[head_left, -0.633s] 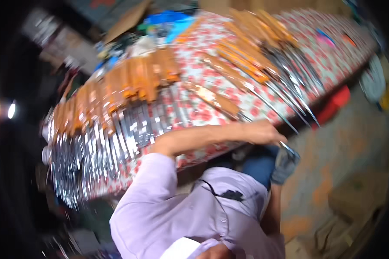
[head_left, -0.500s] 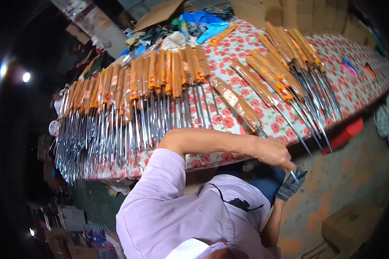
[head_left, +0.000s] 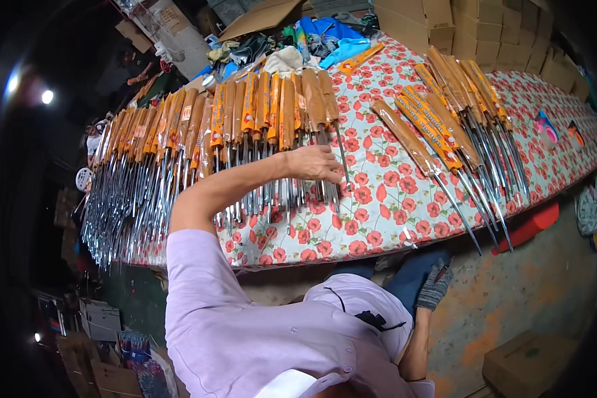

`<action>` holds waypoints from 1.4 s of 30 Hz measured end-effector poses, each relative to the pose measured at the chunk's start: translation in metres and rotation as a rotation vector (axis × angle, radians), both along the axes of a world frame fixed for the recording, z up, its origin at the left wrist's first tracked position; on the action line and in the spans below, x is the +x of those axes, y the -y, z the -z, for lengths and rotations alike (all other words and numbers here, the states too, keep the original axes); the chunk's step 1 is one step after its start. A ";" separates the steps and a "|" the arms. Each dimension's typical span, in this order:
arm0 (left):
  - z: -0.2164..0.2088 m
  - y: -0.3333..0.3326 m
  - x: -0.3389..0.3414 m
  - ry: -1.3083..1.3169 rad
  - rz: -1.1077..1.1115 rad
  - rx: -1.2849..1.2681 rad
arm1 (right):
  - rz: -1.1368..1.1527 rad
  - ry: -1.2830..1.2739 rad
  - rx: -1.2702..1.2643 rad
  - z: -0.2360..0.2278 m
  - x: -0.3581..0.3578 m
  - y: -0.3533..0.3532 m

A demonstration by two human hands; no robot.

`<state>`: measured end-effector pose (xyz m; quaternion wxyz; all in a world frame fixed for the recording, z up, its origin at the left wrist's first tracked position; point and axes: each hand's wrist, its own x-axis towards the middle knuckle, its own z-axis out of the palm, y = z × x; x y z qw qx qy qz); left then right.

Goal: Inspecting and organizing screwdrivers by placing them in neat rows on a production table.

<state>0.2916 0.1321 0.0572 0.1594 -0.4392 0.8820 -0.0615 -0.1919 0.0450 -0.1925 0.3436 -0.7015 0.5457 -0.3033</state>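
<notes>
My bare left hand (head_left: 314,164) reaches across to the right end of a long row of metal rods with brown handles (head_left: 286,113). Its fingers are curled closed around the shaft of a rod (head_left: 323,192), slightly blurred there. The handles wear clear plastic and orange labels, and point away from me. My right hand (head_left: 434,286), in a grey knitted glove, is beside my knee below the table edge. It is closed around a small dark tool with a reddish part (head_left: 441,272), mostly hidden by the fingers.
A smaller group of the same rods (head_left: 467,132) lies to the right on the flowered tablecloth (head_left: 371,212). Scissors (head_left: 546,126) with coloured handles lie beyond it. Cardboard boxes (head_left: 474,33) and a heap of cloths (head_left: 331,40) are at the back. Something red (head_left: 527,229) hangs below the edge.
My left hand has moved from beside the gloved hand up to the left row. The handled rod that lay slanted across the middle has left that spot. My right hand stayed low.
</notes>
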 end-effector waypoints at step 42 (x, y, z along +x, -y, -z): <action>0.083 0.182 -0.291 -0.856 0.097 -0.012 | 0.327 0.340 -0.001 -0.041 -0.030 -0.004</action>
